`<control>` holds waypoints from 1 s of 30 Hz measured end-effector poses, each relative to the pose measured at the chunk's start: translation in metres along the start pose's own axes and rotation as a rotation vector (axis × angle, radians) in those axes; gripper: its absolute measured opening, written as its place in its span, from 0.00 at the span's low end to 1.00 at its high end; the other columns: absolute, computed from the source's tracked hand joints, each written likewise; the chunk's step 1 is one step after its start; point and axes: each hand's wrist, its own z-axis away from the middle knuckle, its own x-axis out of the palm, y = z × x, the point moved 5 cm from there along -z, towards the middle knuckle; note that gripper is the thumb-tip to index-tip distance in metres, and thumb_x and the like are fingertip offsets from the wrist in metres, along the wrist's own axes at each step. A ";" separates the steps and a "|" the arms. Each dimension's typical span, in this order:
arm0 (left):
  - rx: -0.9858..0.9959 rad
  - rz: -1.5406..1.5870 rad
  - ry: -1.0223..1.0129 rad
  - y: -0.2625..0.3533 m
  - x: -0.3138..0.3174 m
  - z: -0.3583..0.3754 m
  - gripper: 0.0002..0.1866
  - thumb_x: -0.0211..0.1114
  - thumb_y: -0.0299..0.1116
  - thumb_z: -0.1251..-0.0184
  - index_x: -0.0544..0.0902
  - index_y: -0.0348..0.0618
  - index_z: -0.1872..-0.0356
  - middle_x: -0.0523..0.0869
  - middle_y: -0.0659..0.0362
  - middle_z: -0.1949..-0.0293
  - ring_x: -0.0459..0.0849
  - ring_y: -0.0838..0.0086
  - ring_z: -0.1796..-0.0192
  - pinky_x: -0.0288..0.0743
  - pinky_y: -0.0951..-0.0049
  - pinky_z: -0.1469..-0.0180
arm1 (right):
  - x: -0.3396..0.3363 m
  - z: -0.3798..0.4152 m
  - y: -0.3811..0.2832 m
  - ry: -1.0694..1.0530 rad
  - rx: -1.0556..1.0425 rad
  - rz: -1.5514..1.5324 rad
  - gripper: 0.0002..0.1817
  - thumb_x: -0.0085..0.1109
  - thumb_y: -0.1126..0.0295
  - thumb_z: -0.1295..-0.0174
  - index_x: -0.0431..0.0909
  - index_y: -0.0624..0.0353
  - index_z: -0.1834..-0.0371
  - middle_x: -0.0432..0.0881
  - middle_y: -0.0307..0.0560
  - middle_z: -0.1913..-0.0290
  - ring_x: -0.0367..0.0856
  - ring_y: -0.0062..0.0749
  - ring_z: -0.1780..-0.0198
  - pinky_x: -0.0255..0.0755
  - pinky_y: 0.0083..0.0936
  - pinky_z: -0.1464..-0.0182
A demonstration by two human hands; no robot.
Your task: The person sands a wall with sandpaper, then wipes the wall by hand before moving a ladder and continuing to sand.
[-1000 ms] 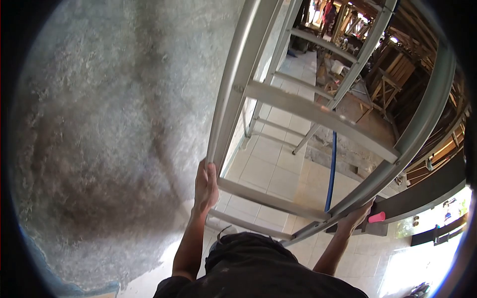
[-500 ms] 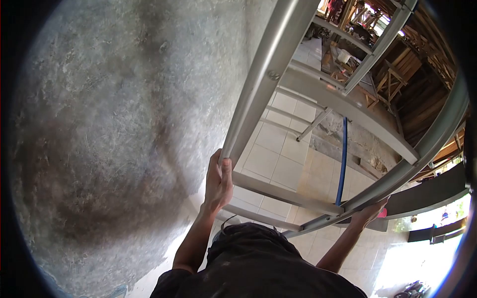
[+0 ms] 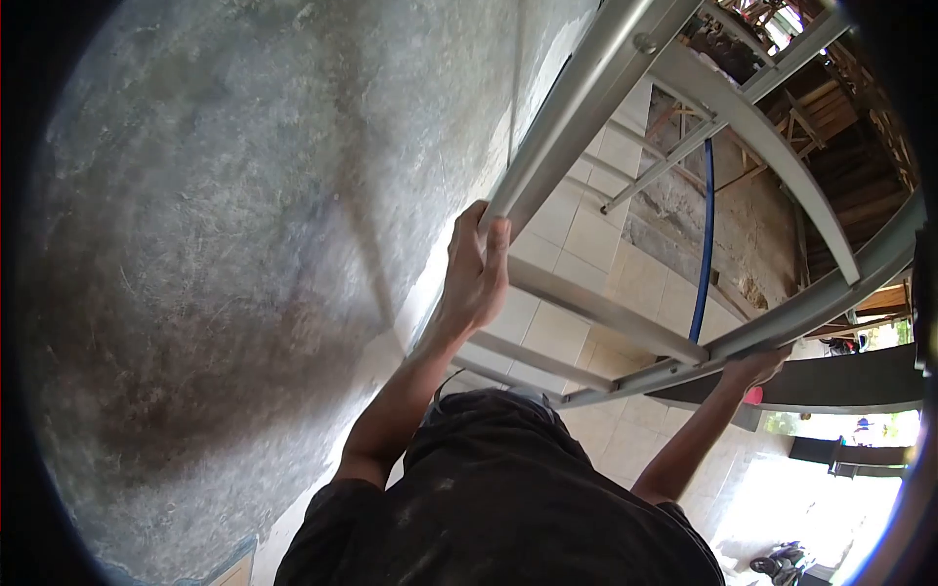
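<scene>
An aluminium ladder point(image 3: 606, 317) rises in front of me, its rungs running between two side rails. My left hand point(image 3: 477, 269) is closed around the left rail, with the thumb on the near side. Lower and to the right, my right hand point(image 3: 757, 369) grips the outer side of the right rail, and its fingers are partly hidden. A second, hinged-looking set of ladder legs point(image 3: 650, 176) shows behind the front rungs. Past the rungs, a blue pole point(image 3: 705, 244) stands out against the floor.
A rough grey plastered wall point(image 3: 225, 244) fills the left side, close to the left rail. Pale tiles point(image 3: 547, 322) cover the floor below. Wooden planks and framing point(image 3: 831, 146) stand at the upper right. A motorbike point(image 3: 782, 562) is at the lower right, near bright daylight.
Both hands keep their hold on the ladder. In view, the left hand and left rail have shifted up and right, and the right hand slightly up. The camera view has also turned.
</scene>
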 end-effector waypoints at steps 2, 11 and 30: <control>-0.041 0.016 -0.008 0.000 0.006 -0.008 0.42 0.41 0.66 0.24 0.65 0.30 0.34 0.71 0.38 0.40 0.71 0.48 0.36 0.63 0.52 0.33 | 0.009 -0.002 -0.003 0.005 0.046 0.007 0.31 0.34 0.49 0.23 0.71 0.61 0.32 0.76 0.54 0.38 0.78 0.43 0.40 0.78 0.40 0.38; 0.006 0.003 -0.060 -0.009 0.024 -0.048 0.40 0.42 0.66 0.25 0.65 0.33 0.35 0.72 0.37 0.40 0.71 0.45 0.36 0.63 0.49 0.33 | 0.044 -0.012 -0.019 0.022 -0.025 0.134 0.27 0.37 0.54 0.24 0.72 0.65 0.36 0.76 0.57 0.40 0.80 0.46 0.43 0.81 0.42 0.40; -0.156 -0.215 -0.138 -0.001 0.019 -0.046 0.51 0.36 0.76 0.31 0.49 0.43 0.23 0.57 0.42 0.23 0.53 0.49 0.21 0.48 0.53 0.22 | 0.052 -0.028 0.042 -0.090 0.186 -0.315 0.27 0.34 0.59 0.26 0.74 0.67 0.38 0.77 0.55 0.39 0.76 0.45 0.37 0.75 0.40 0.37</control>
